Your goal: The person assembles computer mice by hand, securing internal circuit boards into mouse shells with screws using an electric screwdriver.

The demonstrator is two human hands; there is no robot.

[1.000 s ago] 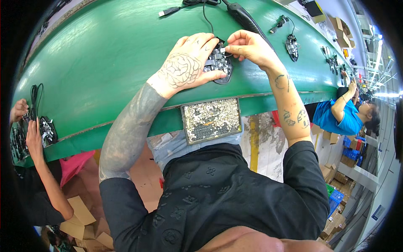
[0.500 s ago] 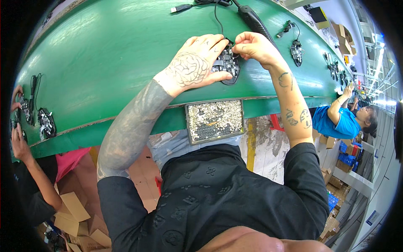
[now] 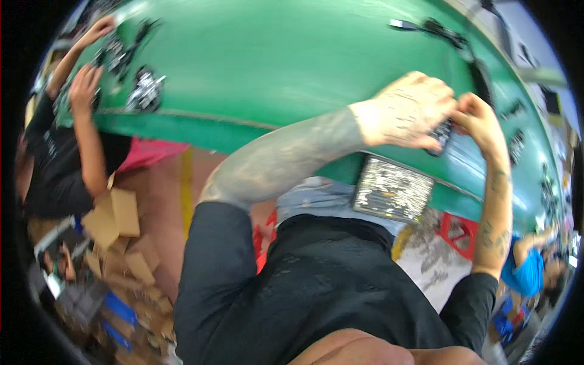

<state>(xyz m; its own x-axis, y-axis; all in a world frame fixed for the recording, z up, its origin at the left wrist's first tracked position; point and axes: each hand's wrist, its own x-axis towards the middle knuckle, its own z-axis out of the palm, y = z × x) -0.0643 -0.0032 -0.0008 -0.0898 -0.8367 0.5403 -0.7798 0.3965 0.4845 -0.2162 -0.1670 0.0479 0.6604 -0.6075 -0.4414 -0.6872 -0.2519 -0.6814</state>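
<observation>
On the green table, a black computer mouse (image 3: 442,137) with its top shell off lies under my hands. My left hand (image 3: 407,112) reaches across it from the left, thumb along its near edge and fingers over its far part. At its right side is my right hand (image 3: 480,125), thumb and fingers pinched together against the left fingertips. Whatever the pinch holds is hidden and blurred. Close in front of me, a dark tray (image 3: 361,181) at the table edge is filled with small whitish parts.
Beyond my right hand lies a black tool handle (image 3: 480,82), near a cable with a USB plug (image 3: 403,25). More opened mice (image 3: 145,91) lie at left and right. A co-worker's hands (image 3: 84,88) work at far left. Cardboard boxes (image 3: 118,213) and a red stool (image 3: 457,237) stand below.
My view has swung left, so the table, mouse and hands appear further right. My left hand stays on the mouse; my right fingers now meet the left fingertips.
</observation>
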